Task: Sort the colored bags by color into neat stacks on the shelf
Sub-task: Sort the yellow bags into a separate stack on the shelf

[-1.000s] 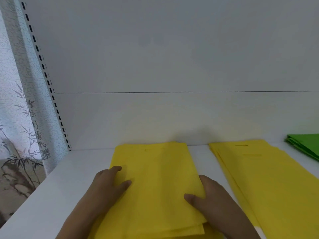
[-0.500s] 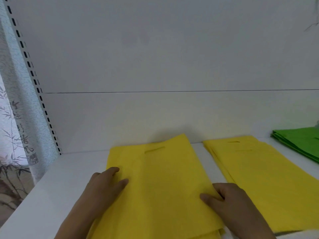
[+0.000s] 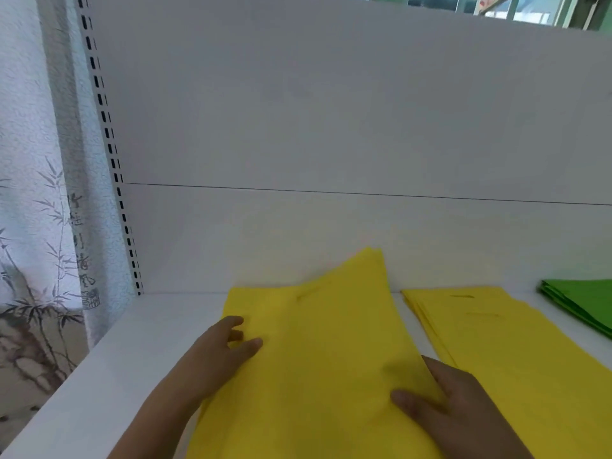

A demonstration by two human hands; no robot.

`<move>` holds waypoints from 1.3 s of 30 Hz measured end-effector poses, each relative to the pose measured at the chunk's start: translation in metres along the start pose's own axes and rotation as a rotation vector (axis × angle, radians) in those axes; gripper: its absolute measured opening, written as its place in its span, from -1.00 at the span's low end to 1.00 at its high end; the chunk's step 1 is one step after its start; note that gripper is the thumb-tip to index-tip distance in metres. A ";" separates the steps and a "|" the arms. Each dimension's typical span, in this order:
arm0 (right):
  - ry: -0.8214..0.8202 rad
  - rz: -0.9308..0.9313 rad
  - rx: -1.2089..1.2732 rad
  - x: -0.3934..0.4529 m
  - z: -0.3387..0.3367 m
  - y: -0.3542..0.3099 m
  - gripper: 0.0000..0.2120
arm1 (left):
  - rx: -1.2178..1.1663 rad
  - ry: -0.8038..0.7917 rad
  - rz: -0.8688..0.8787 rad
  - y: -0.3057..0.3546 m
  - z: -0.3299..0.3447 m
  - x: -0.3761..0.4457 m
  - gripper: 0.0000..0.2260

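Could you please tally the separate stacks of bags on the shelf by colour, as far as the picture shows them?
Yellow stacks: 2, the stack under both hands and the stack to its right.
Green stacks: 1, the green stack cut off at the right edge.
Total: 3 stacks. Single bags cannot be counted.
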State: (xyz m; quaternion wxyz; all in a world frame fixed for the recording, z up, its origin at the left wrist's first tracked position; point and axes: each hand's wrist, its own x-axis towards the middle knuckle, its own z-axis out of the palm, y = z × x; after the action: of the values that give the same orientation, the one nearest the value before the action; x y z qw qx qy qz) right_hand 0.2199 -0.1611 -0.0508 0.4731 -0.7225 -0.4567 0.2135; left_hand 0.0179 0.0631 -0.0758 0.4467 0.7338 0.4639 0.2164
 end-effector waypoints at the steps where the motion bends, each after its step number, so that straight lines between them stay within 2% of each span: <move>1: 0.003 -0.020 0.067 -0.003 -0.004 -0.003 -0.70 | -0.043 -0.022 -0.022 0.003 0.000 0.002 -0.40; 3: 0.012 -0.058 0.205 -0.009 -0.013 -0.007 -0.55 | -0.106 -0.065 -0.067 0.009 0.000 0.007 -0.37; 5: 0.032 -0.027 0.310 -0.014 -0.022 -0.007 -0.50 | -0.243 -0.132 -0.130 0.014 0.000 0.012 -0.43; 6: 0.023 -0.014 0.336 -0.014 -0.026 -0.004 -0.47 | -0.333 -0.182 -0.152 0.016 0.000 0.012 -0.49; 8: 0.010 0.004 0.353 -0.017 -0.032 0.001 -0.32 | -0.465 -0.239 -0.186 0.022 0.001 0.013 -0.75; 9: 0.006 0.016 0.355 -0.017 -0.034 0.006 -0.30 | -0.493 -0.258 -0.201 0.024 0.002 0.013 -0.78; 12: -0.063 0.064 0.298 -0.013 -0.034 0.019 -0.31 | -0.437 -0.299 -0.164 0.030 0.006 0.008 -0.72; 15: -0.118 0.093 0.218 -0.009 -0.030 0.031 -0.24 | -0.393 -0.324 -0.115 0.037 0.012 0.000 -0.79; 16: -0.121 0.094 0.186 -0.007 -0.028 0.034 -0.26 | -0.382 -0.313 -0.096 0.038 0.013 -0.001 -0.78; 19: -0.089 0.121 -0.004 -0.002 -0.022 0.044 -0.70 | -0.295 -0.206 -0.018 0.039 0.017 0.000 -0.78; 20: -0.059 0.122 -0.081 -0.001 -0.021 0.045 -0.75 | -0.262 -0.152 0.004 0.039 0.018 0.001 -0.79; 25: 0.030 0.172 -0.337 -0.014 -0.018 0.037 -0.75 | -0.241 -0.028 0.070 0.045 0.022 0.003 -0.78; 26: 0.040 0.184 -0.353 -0.018 -0.017 0.035 -0.67 | -0.259 -0.018 0.075 0.047 0.022 0.003 -0.78; 28: 0.062 0.207 -0.404 -0.029 -0.020 0.033 -0.37 | -0.306 -0.035 0.091 0.054 0.026 0.003 -0.79; 29: 0.097 0.218 -0.411 -0.036 -0.023 0.033 -0.34 | -0.324 -0.052 0.100 0.059 0.029 0.002 -0.80; 32: 0.185 0.210 -0.337 -0.055 -0.038 0.026 -0.76 | -0.357 -0.120 0.152 0.077 0.042 0.000 -0.82; 34: 0.215 0.195 -0.346 -0.069 -0.052 0.026 -0.85 | -0.372 -0.155 0.185 0.094 0.055 0.000 -0.83; 35: 0.229 0.202 -0.354 -0.076 -0.058 0.027 -0.81 | -0.377 -0.178 0.202 0.104 0.063 0.000 -0.83; 36: 0.252 0.203 -0.360 -0.083 -0.066 0.026 -0.65 | -0.379 -0.205 0.223 0.114 0.072 -0.001 -0.82; 39: 0.294 0.330 -0.455 -0.105 -0.089 0.028 0.03 | -0.356 -0.282 0.285 0.142 0.104 -0.003 -0.82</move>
State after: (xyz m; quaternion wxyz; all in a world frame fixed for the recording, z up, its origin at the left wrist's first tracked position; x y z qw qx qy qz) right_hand 0.2474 -0.2988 -0.0471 0.3190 -0.8974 -0.2961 0.0730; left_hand 0.1616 -0.0110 -0.0070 0.5940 0.7245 0.2439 0.2508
